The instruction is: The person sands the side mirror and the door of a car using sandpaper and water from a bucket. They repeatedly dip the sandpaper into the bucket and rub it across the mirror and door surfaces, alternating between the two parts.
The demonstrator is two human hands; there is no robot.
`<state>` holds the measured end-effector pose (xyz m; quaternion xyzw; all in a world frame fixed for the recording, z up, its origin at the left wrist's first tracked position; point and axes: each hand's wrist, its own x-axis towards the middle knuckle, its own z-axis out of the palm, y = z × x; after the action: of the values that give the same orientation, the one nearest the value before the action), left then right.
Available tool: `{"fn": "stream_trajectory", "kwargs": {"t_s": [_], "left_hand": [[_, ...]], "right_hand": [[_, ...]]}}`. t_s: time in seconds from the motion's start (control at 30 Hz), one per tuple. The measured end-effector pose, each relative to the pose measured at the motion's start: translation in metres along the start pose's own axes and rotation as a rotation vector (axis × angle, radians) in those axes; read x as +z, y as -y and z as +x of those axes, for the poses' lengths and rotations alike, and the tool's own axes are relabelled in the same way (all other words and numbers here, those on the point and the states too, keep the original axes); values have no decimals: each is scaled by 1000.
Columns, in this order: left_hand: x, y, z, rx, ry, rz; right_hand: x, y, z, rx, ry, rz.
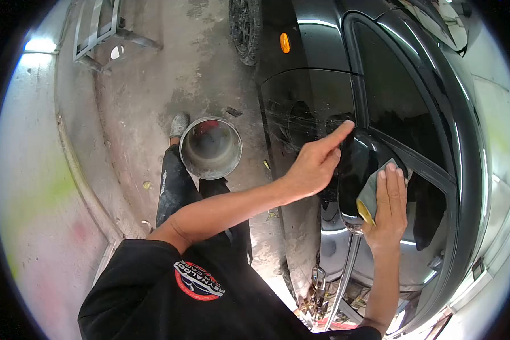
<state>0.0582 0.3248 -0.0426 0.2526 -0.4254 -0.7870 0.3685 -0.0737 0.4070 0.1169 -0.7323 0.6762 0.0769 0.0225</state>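
Observation:
A glossy black mirror housing (357,156) sits at the top of a shiny metal pole (344,275), beside the black car. My right hand (388,198) lies on the housing, its fingers flat over a grey sheet with a yellow side (368,195), possibly sandpaper, pressed against the surface. At the housing's left edge is my left hand (314,167). Its index finger stretches forward, the tip at the far edge of the housing; the other fingers are bent or partly hidden. I see nothing held in it.
The black car (317,90) stands along the right, with a front wheel (245,31) and an orange side light (285,43). A round bucket (211,148) stands by my legs. A metal frame (99,34) is at the far left, near a paint-marked wall (45,187).

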Motion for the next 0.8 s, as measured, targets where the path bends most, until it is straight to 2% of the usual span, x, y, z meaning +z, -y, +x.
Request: {"fn": "stream_trajectory", "kwargs": {"t_s": [0.03,0.2,0.3,0.37,0.5,0.57,0.63,0.7,0.8], "left_hand": [[3,4,-1,81,-4,61],[11,20,-26,-36,31,-223],[1,9,-39,-50,79,-268],[-8,15,-46,-85,140,-342],[-28,11,-38,-306,165,-339],[-39,26,-37,-230,109,-357],[-62,35,-37,-170,69,-361],[-84,41,-36,-215,37,-353],[-93,40,-30,-246,36,-352]], "right_hand": [[1,5,2,14,-9,6],[15,7,58,-155,177,-102],[-11,8,36,-79,224,-70],[-5,8,32,-74,183,-57],[14,20,66,-122,247,-157],[22,19,81,-169,308,-211],[7,22,70,-83,328,-172],[-14,21,44,8,313,-128],[2,20,36,57,200,-121]]}}
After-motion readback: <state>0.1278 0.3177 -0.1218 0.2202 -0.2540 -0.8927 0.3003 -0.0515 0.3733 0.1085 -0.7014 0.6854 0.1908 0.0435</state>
